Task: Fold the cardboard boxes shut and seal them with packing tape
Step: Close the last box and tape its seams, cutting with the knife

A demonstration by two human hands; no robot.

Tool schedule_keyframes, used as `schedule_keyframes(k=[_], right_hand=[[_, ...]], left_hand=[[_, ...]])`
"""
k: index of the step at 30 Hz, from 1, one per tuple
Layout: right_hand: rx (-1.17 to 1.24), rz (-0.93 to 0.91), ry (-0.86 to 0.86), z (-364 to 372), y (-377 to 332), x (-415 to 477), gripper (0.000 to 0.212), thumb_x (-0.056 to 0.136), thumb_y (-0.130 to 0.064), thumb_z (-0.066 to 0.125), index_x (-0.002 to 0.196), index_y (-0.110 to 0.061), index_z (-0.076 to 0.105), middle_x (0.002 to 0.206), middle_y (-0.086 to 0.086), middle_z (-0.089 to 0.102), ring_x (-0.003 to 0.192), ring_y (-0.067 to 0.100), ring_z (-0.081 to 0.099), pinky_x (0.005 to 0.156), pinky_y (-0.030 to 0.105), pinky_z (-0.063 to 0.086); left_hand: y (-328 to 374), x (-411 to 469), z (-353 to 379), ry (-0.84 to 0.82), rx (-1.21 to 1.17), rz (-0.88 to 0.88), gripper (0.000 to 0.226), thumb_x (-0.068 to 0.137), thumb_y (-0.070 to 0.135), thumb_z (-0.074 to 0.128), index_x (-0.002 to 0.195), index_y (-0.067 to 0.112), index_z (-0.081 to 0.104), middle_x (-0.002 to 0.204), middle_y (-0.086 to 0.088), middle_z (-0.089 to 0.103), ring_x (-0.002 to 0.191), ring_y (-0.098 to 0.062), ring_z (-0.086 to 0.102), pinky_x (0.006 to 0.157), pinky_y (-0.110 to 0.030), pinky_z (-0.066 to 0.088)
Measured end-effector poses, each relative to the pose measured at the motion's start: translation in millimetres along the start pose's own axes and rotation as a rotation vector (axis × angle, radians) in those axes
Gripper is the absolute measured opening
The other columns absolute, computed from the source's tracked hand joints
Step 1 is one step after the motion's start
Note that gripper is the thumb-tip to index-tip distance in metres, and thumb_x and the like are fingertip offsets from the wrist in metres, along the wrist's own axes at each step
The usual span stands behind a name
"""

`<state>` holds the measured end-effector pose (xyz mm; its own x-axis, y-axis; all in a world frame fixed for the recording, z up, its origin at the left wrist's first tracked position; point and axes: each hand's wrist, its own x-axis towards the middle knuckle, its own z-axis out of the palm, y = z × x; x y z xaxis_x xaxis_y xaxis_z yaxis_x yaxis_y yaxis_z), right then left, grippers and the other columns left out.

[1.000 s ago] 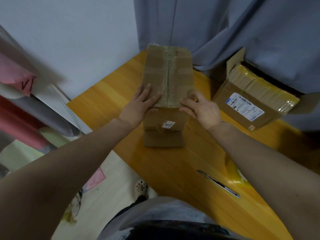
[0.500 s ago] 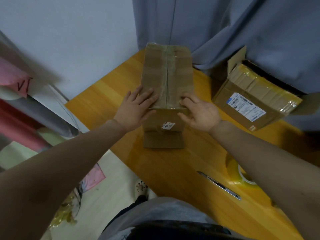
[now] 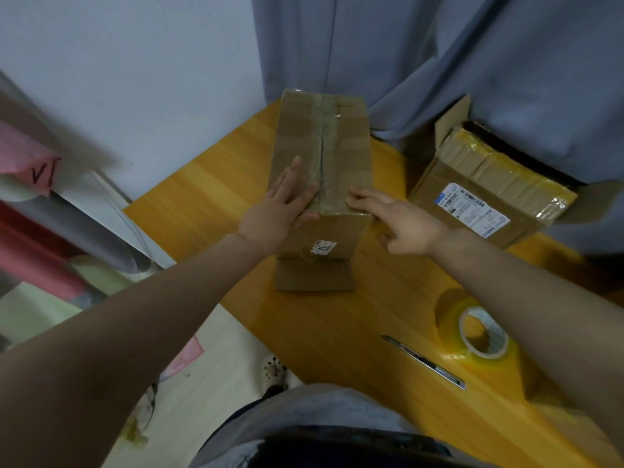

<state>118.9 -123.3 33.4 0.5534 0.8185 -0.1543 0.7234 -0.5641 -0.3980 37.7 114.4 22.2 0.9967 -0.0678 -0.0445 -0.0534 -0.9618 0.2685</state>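
1. We work on a wooden table (image 3: 209, 211) with an orange-yellow plank top, its far corner against a wall and a curtain.
2. We see a tall cardboard box (image 3: 341, 143) standing near that corner, with a lower flap (image 3: 314, 275) lying flat on the wood toward us.
3. To its right, apart from it, we see a second cardboard box (image 3: 449, 201) with a white label and glossy tape.
4. Nearer us on the right lies a roll of clear packing tape (image 3: 496, 361), flat on its side.
5. Just left of the roll lies a slim utility knife (image 3: 423, 362).
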Motion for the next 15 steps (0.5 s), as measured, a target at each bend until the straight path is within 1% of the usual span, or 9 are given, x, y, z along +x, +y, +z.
schedule_keyframes(k=[1, 3, 7, 10, 11, 13, 15], right_hand=[[-0.023, -0.016, 0.052, 5.3, -0.3, 1.2, 0.078, 0.08, 0.004, 0.064, 0.146, -0.021, 0.032, 0.157, -0.003, 0.018, 0.135, 0.016, 0.035, 0.098, 0.025, 0.042], [-0.037, -0.012, 0.166, 10.2, -3.7, 4.2, 0.06, 0.088, -0.001, 0.061, 0.142, -0.018, 0.041, 0.154, 0.001, 0.027, 0.124, 0.019, 0.046, 0.089, 0.026, 0.046], [-0.153, -0.071, 0.27, 11.0, -2.9, 12.6, 0.043, 0.085, -0.012, 0.068, 0.126, -0.009, 0.057, 0.138, 0.011, 0.048, 0.108, 0.03, 0.059, 0.078, 0.035, 0.05], [-0.169, -0.07, 0.338, 21.3, -5.3, 16.5, 0.033, 0.084, -0.016, 0.07, 0.115, -0.009, 0.061, 0.127, 0.013, 0.055, 0.094, 0.035, 0.064, 0.067, 0.039, 0.057], [-0.168, -0.051, 0.354, 25.2, -6.6, 17.0, 0.031, 0.084, -0.016, 0.069, 0.114, -0.009, 0.061, 0.126, 0.012, 0.056, 0.091, 0.034, 0.065, 0.065, 0.039, 0.057], [-0.171, -0.032, 0.366, 28.4, -9.0, 16.1, 0.03, 0.083, -0.014, 0.069, 0.112, -0.009, 0.062, 0.126, 0.011, 0.057, 0.087, 0.034, 0.065, 0.064, 0.035, 0.056], [-0.142, -0.037, 0.366, 25.4, -9.7, 14.0, 0.031, 0.082, -0.011, 0.068, 0.113, -0.009, 0.062, 0.128, 0.011, 0.056, 0.092, 0.033, 0.064, 0.068, 0.034, 0.053]], left_hand=[[-0.7, 1.4, -0.5, -0.027, 0.034, -0.003, 0.058, 0.098, 0.047, 0.028, 0.151, 0.03, 0.014, 0.159, -0.001, -0.013, 0.147, -0.016, -0.009, 0.118, -0.035, 0.015], [-1.5, 2.8, -1.2, -0.06, 0.057, -0.015, 0.058, 0.099, 0.046, 0.025, 0.152, 0.028, 0.01, 0.16, -0.002, -0.007, 0.147, -0.015, -0.01, 0.119, -0.03, 0.005], [-0.5, 3.6, 1.9, -0.056, 0.04, -0.006, 0.06, 0.098, 0.046, 0.028, 0.152, 0.025, 0.011, 0.16, -0.003, -0.003, 0.147, -0.016, -0.008, 0.118, -0.028, 0.004], [-0.1, 2.0, 2.6, -0.014, -0.031, -0.02, 0.069, 0.098, 0.044, 0.035, 0.152, 0.013, 0.006, 0.16, -0.005, 0.003, 0.147, -0.017, -0.004, 0.118, -0.025, 0.002], [0.3, 2.5, 2.4, -0.013, -0.045, -0.015, 0.071, 0.097, 0.044, 0.036, 0.151, 0.01, 0.006, 0.16, -0.006, 0.004, 0.147, -0.017, -0.003, 0.119, -0.027, 0.002], [1.0, 2.6, 2.2, -0.035, 0.003, -0.02, 0.068, 0.098, 0.045, 0.034, 0.152, 0.011, 0.008, 0.16, -0.004, 0.003, 0.147, -0.016, -0.003, 0.12, -0.038, 0.004], [1.0, 1.0, 0.9, -0.065, 0.099, -0.016, 0.064, 0.1, 0.044, 0.028, 0.152, 0.015, 0.007, 0.16, -0.002, 0.0, 0.147, -0.015, -0.005, 0.119, -0.044, -0.002]])
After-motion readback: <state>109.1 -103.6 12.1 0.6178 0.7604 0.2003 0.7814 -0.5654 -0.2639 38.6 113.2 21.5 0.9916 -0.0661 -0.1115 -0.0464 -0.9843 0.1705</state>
